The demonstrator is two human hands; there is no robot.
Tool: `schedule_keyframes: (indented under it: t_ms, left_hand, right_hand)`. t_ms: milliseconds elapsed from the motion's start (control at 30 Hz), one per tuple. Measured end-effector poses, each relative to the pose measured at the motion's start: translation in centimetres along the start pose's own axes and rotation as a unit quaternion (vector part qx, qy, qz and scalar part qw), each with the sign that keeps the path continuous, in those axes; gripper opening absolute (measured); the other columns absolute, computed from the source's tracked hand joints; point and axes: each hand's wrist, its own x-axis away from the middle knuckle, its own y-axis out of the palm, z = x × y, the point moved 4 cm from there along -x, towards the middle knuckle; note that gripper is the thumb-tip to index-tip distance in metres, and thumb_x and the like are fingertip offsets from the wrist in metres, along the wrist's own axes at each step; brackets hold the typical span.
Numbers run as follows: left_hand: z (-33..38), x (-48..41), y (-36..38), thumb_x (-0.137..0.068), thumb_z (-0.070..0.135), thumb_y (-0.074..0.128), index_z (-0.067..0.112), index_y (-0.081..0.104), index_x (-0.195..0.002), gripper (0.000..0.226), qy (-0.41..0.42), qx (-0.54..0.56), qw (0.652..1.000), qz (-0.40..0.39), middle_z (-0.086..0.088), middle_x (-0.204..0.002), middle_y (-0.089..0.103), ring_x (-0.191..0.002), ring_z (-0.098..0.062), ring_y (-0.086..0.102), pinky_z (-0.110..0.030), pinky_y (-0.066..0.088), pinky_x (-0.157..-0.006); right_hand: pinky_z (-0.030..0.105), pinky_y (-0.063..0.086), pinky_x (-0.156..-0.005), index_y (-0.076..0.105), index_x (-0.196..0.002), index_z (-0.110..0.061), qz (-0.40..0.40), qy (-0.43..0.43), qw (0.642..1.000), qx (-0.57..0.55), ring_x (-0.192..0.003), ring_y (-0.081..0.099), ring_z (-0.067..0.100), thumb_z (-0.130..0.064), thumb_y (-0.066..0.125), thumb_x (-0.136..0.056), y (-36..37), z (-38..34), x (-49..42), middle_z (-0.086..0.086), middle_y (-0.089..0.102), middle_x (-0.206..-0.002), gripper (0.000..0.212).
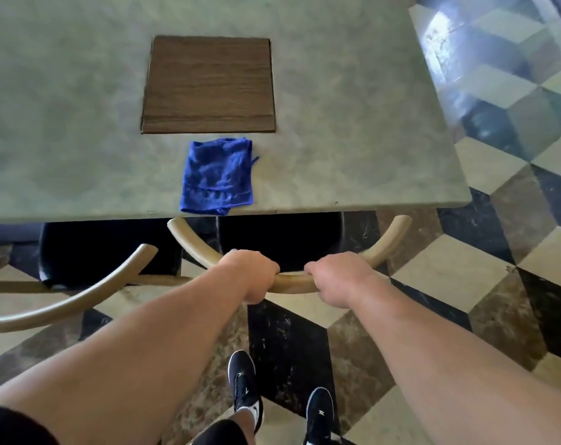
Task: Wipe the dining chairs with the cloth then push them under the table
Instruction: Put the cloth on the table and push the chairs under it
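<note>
A folded blue cloth (217,176) lies on the grey table (353,130), at its near edge. Just below that edge curves the tan wooden backrest of a dining chair (389,239); its dark seat sits mostly under the tabletop. My left hand (249,273) grips the middle of this curved rail, and my right hand (336,277) grips it a short way to the right. A second chair (89,293) with the same curved tan backrest stands to the left, its dark seat partly under the table.
A square brown wooden inlay (208,85) sits in the table's middle. The floor (485,252) is glossy tile in black, cream and brown cubes. My two dark sneakers (244,387) stand on it behind the chair.
</note>
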Motion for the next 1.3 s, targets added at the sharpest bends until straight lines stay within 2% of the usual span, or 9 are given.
schedule_keyframes:
  t_ms: [133, 267, 467, 633, 733, 900, 1000, 1133, 1300]
  left_hand:
    - [0.9, 0.4, 2.6, -0.088, 0.029, 0.065, 0.031, 0.059, -0.117, 0.03, -0.007, 0.015, 1.0, 0.001, 0.009, -0.088, 0.061, -0.08, -0.018, 0.06, -0.039, 0.043, -0.072]
    - [1.5, 2.2, 3.8, -0.093, 0.048, 0.065, 0.029, 0.06, -0.119, 0.033, -0.016, 0.022, 0.999, 0.032, 0.006, -0.105, 0.067, -0.098, -0.022, 0.065, -0.04, 0.043, -0.081]
    - [-0.9, 8.9, 2.7, -0.094, 0.035, 0.059, 0.025, 0.056, -0.136, 0.043, -0.085, 0.006, 0.992, 0.094, -0.001, -0.131, 0.061, -0.123, -0.025, 0.055, -0.044, 0.045, -0.105]
    - [-5.7, 13.9, 3.1, -0.095, 0.032, 0.056, 0.023, 0.047, -0.146, 0.052, -0.183, 0.024, 0.979, 0.084, -0.004, -0.142, 0.053, -0.128, -0.027, 0.051, -0.043, 0.046, -0.103]
    - [-10.0, 15.9, 4.1, -0.095, 0.032, 0.058, 0.026, 0.041, -0.15, 0.058, -0.238, 0.035, 0.966, 0.097, -0.003, -0.146, 0.049, -0.132, -0.028, 0.05, -0.044, 0.045, -0.104]
    - [-17.4, 16.2, 6.8, -0.093, 0.03, 0.063, 0.024, 0.024, -0.157, 0.076, -0.284, 0.081, 0.948, 0.12, -0.002, -0.144, 0.047, -0.126, -0.029, 0.052, -0.043, 0.045, -0.102]
    - [-20.6, 15.0, 8.8, -0.096, 0.028, 0.062, 0.024, 0.026, -0.156, 0.07, -0.265, 0.129, 0.951, 0.09, -0.003, -0.132, 0.056, -0.11, -0.029, 0.06, -0.041, 0.05, -0.084]
    - [-22.4, 13.3, 9.8, -0.096, 0.01, 0.055, 0.024, 0.031, -0.144, 0.056, -0.237, 0.199, 0.947, 0.089, -0.001, -0.095, 0.06, -0.072, -0.022, 0.061, -0.036, 0.045, -0.053]
    - [-22.3, 13.0, 9.3, -0.093, 0.006, 0.056, 0.022, 0.036, -0.132, 0.047, -0.196, 0.201, 0.955, 0.099, 0.0, -0.089, 0.053, -0.068, -0.02, 0.054, -0.034, 0.038, -0.05]
  right_hand:
    - [0.038, 0.045, -0.066, 0.057, -0.1, -0.034, -0.034, 0.014, 0.999, 0.009, -0.073, 0.06, 0.02, -0.027, 0.062, -0.091, 2.5, -0.8, 0.5, -0.01, 0.059, -0.08, 0.012]
    - [0.039, 0.054, -0.07, 0.059, -0.098, -0.033, -0.042, 0.03, 0.999, -0.012, -0.076, 0.062, 0.018, -0.043, 0.065, -0.091, 4.3, -0.6, 1.8, -0.01, 0.062, -0.081, 0.014]
    - [0.036, 0.039, -0.065, 0.06, -0.112, -0.028, -0.028, 0.07, 0.997, -0.02, -0.08, 0.056, 0.019, -0.063, 0.054, -0.088, 3.3, -2.6, 3.6, -0.009, 0.052, -0.08, 0.043]
    - [0.04, 0.043, -0.07, 0.053, -0.13, -0.026, -0.03, 0.015, 0.998, -0.06, -0.1, 0.059, 0.027, -0.057, 0.055, -0.092, 0.3, -8.9, 2.0, 0.0, 0.06, -0.11, 0.05]
    - [0.042, 0.045, -0.073, 0.048, -0.131, -0.025, -0.011, 0.005, 0.997, -0.081, -0.103, 0.058, 0.028, -0.057, 0.059, -0.091, -1.6, -12.9, -0.3, 0.002, 0.058, -0.116, 0.052]
    - [0.046, 0.052, -0.082, 0.041, -0.136, -0.024, 0.011, 0.039, 0.99, -0.137, -0.11, 0.059, 0.03, -0.057, 0.065, -0.09, -3.1, -17.7, -5.3, 0.004, 0.058, -0.121, 0.062]
    - [0.046, 0.054, -0.081, 0.04, -0.132, -0.021, 0.009, 0.082, 0.979, -0.188, -0.103, 0.063, 0.031, -0.05, 0.066, -0.092, -3.4, -19.4, -8.4, 0.006, 0.06, -0.116, 0.055]
    - [0.042, 0.048, -0.067, 0.041, -0.124, -0.018, 0.026, 0.136, 0.968, -0.209, -0.089, 0.063, 0.03, -0.026, 0.063, -0.096, -3.9, -20.9, -10.8, 0.004, 0.06, -0.103, 0.036]
    - [0.042, 0.045, -0.067, 0.04, -0.116, -0.019, 0.02, 0.151, 0.968, -0.201, -0.092, 0.064, 0.033, -0.016, 0.062, -0.094, -5.2, -22.7, -11.2, 0.004, 0.059, -0.102, 0.031]
